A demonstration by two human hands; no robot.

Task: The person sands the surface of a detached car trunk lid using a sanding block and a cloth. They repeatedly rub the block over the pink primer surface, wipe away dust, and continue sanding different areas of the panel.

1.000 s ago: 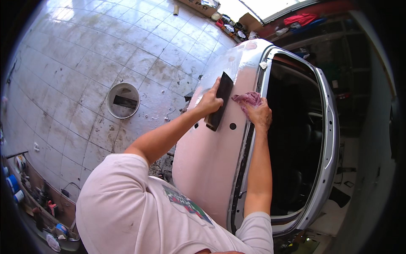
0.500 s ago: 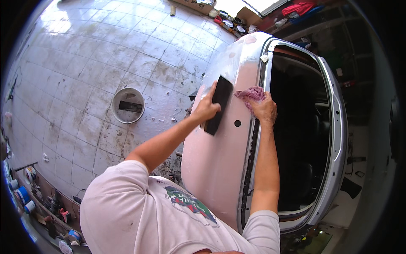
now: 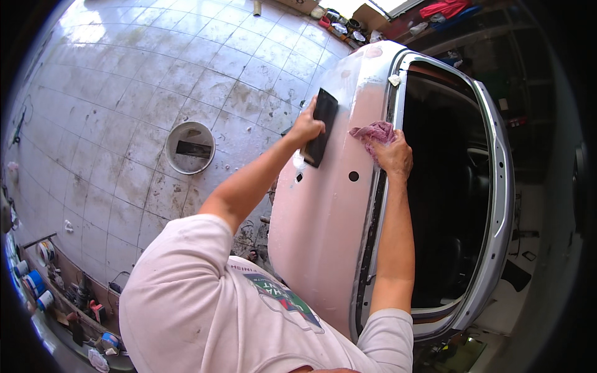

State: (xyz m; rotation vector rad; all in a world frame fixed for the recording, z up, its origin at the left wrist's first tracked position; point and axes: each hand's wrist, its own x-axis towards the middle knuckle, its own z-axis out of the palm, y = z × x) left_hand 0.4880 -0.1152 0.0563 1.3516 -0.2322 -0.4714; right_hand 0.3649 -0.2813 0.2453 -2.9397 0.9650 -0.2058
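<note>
Black sanding block (image 3: 326,121) is clasped along its left edge by the left hand (image 3: 306,128), toward one o'clock, over a car body panel (image 3: 314,230) coated in matt pink, with pale patches toward its far end. A purple cloth (image 3: 374,132) is gripped by the right hand (image 3: 397,154), between two and three, its fingertips partly hidden. Smudged white floor tiles (image 3: 118,112) are laid from nine to twelve; a round bucket (image 3: 176,162) is set on them toward ten, and blue-and-white cans (image 3: 45,301) are clustered at eight.
</note>
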